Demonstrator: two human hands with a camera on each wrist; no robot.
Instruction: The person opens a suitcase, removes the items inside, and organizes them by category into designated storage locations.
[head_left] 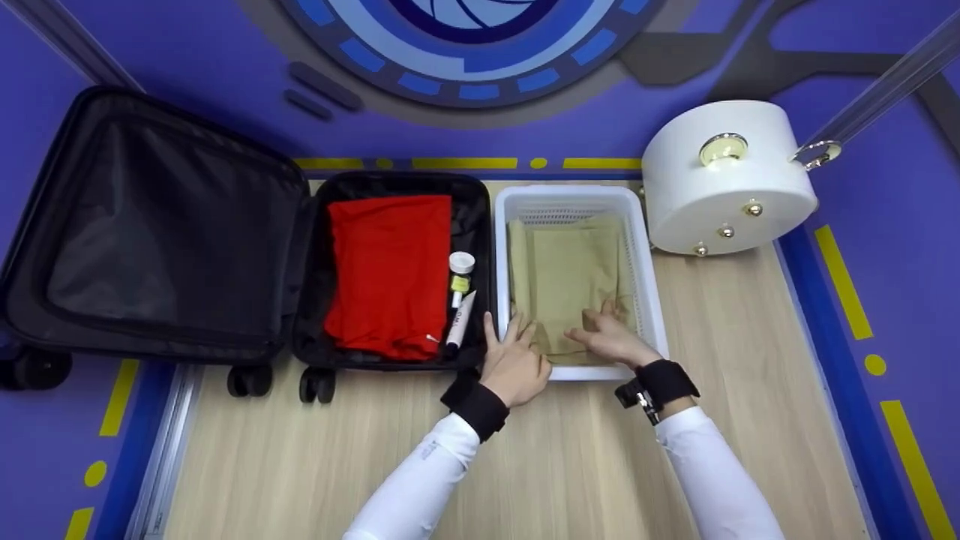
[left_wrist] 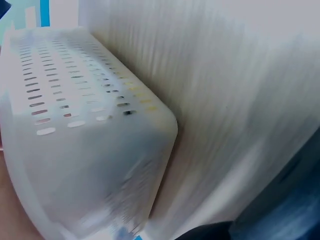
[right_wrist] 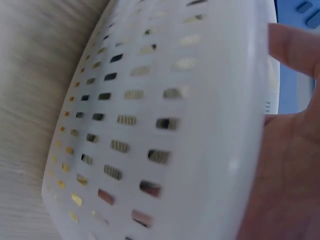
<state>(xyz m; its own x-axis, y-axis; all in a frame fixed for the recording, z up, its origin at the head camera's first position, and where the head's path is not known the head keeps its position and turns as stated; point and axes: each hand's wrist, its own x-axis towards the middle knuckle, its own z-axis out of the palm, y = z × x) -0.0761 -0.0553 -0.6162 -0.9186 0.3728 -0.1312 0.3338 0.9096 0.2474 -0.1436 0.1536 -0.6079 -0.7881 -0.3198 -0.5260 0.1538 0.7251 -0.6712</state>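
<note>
Folded khaki cloth [head_left: 566,277] lies flat inside the white perforated plastic basket [head_left: 651,277]. My left hand [head_left: 517,367] is at the basket's front left corner, its fingers spread over the rim and the near left edge of the cloth. Inside the front right corner, my right hand [head_left: 616,341] touches the cloth with extended fingers. In the left wrist view, the basket's slotted outer wall [left_wrist: 75,165] fills the left side. The right wrist view shows part of my right hand [right_wrist: 290,150] beyond the basket rim, with its fingertips out of sight.
Left of the basket, an open black suitcase [head_left: 172,232] holds red folded cloth [head_left: 390,270], a white-capped jar [head_left: 461,262] and a white tube [head_left: 460,322]. A white rounded case [head_left: 720,180] with gold knobs stands at the back right. Patterned blue walls enclose the wooden surface [head_left: 562,457].
</note>
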